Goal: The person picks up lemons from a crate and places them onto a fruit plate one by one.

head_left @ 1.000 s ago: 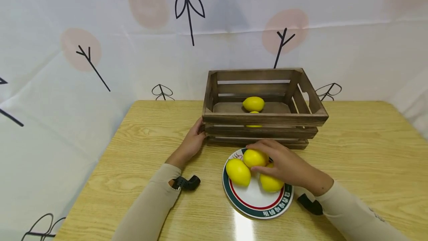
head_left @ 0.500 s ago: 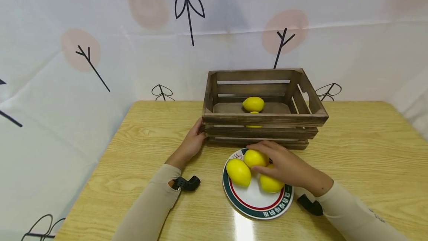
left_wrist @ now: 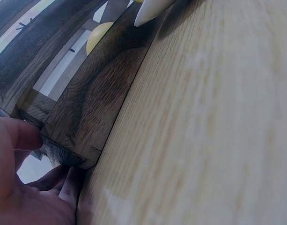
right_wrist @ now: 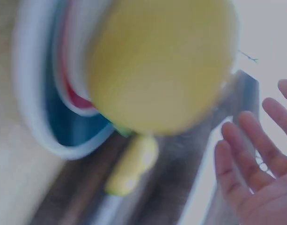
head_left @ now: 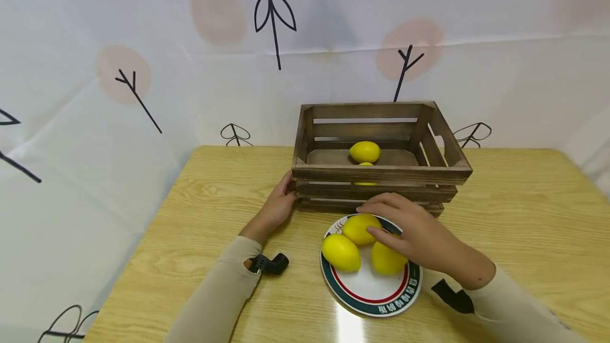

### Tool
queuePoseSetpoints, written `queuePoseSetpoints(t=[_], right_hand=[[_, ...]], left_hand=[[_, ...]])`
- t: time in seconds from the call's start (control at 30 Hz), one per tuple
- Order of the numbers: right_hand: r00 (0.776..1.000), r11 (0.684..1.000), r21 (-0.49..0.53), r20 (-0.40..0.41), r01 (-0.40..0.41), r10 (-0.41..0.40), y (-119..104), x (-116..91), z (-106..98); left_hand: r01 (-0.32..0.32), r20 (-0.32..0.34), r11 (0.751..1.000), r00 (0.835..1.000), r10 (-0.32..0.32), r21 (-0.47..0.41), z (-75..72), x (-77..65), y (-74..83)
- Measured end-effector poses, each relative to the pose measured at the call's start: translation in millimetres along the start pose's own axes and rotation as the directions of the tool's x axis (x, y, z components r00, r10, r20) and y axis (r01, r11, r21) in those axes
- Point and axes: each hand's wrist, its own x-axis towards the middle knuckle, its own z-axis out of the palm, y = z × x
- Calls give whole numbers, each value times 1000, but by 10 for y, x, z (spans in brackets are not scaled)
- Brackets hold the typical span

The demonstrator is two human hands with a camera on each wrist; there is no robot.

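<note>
My left hand [head_left: 276,206] grips the lower left corner of a slatted wooden crate [head_left: 381,175]. In the left wrist view the thumb and fingers bracket the crate's corner [left_wrist: 82,108] close to the tabletop. Three yellow lemons sit on a round plate [head_left: 364,286] with a green and red rim: a rear lemon [head_left: 360,229], a left lemon [head_left: 341,253] and a right lemon [head_left: 388,259]. Over the rear and right lemons hovers my right hand [head_left: 421,234], fingers extended. The right wrist view shows its spread fingers [right_wrist: 248,159] apart from a large blurred lemon [right_wrist: 162,65].
Inside the crate lies a lemon [head_left: 365,152], with another lemon [head_left: 366,165] partly hidden by the front slat. The plate stands just before the crate on a wood-grain table [head_left: 229,184]. A patterned white cloth [head_left: 333,30] hangs behind.
My right hand has loosened from the rear lemon and drawn slightly up and right, its fingers straighter. That lemon has settled a little leftward. The left hand keeps its place; the view has shifted slightly.
</note>
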Motion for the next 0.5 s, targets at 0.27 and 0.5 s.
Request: queuePoseSetpoints(t=[0.27, 0.5], right_hand=[[932, 960, -70, -230, 273, -281, -128, 307, -445], [965, 973, -129, -158, 192, -211, -17, 645, -771]], left_hand=[[-13, -11, 1000, 1000, 13, -11, -17, -17, -38], [-29, -12, 999, 999, 29, 21, 5, -2, -23]])
